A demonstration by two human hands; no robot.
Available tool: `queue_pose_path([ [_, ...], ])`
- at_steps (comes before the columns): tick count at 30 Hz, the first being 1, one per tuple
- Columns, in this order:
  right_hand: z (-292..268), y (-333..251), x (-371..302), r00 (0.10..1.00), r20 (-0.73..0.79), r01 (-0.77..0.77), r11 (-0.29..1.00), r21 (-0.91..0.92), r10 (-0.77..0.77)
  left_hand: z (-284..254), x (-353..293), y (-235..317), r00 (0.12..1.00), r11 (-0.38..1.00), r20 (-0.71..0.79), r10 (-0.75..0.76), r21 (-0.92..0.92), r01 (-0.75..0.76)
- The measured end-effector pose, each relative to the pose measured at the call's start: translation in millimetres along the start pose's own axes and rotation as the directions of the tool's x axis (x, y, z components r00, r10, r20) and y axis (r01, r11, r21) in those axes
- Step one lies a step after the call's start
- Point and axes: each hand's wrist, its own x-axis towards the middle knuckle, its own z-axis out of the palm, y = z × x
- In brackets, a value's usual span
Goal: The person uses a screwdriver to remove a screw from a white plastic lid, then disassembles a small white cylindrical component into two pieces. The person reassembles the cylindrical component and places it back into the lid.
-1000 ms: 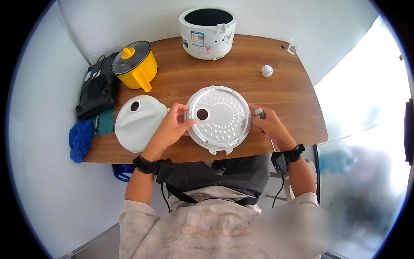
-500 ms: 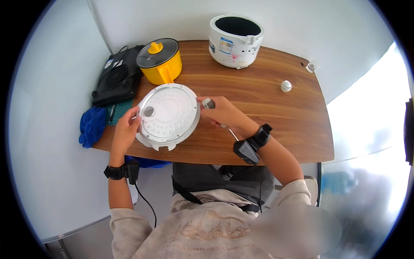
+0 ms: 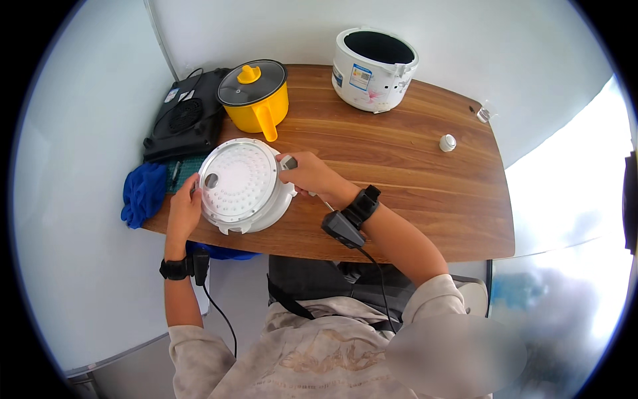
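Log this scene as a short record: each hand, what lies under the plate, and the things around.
Left hand: at the left edge of the metal plate
Right hand: at the plate's right side, holding a grey-handled tool
Under plate: white lid
Left: blue cloth
Back: yellow pot, open white cooker
Right: small white cap

- Mottled beige shirt (image 3: 266,362), short-sleeved, with a brown print (image 3: 319,358) across the chest
- Dark grey trousers (image 3: 332,286)
- Black strap (image 3: 289,299) slanting at the waist
- Bare hands (image 3: 184,214)
- Black wristbands (image 3: 175,268), each with a boxy dark module (image 3: 343,229) and thin black cable (image 3: 226,316)
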Motion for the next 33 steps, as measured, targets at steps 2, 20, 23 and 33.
queue_pose_path([
  [2, 0.5, -0.1, 0.6, 0.999, -0.007, 0.041, 0.999, 0.016, -0.041, 2.2, 2.6, -9.2, 0.999, 0.999, -0.004, 0.039, 0.008, -0.039],
  [20, -100.9, 24.9, -75.1, 0.963, -0.239, 0.116, 0.991, -0.062, -0.127, 13.3, 0.9, -2.3, 0.989, 0.977, 0.067, -0.132, -0.158, 0.141],
  [23, -161.5, 37.4, -103.2, 0.881, -0.447, 0.102, 0.985, -0.142, -0.156, 5.3, -2.9, 0.3, 0.995, 0.994, -0.063, -0.072, -0.086, 0.066],
  [33, -315.3, 65.1, -153.3, 0.563, -0.769, -0.614, 0.470, -0.634, -0.302, -4.6, -33.9, 122.9, 0.916, 0.953, -0.291, 0.275, -0.043, -0.300],
])
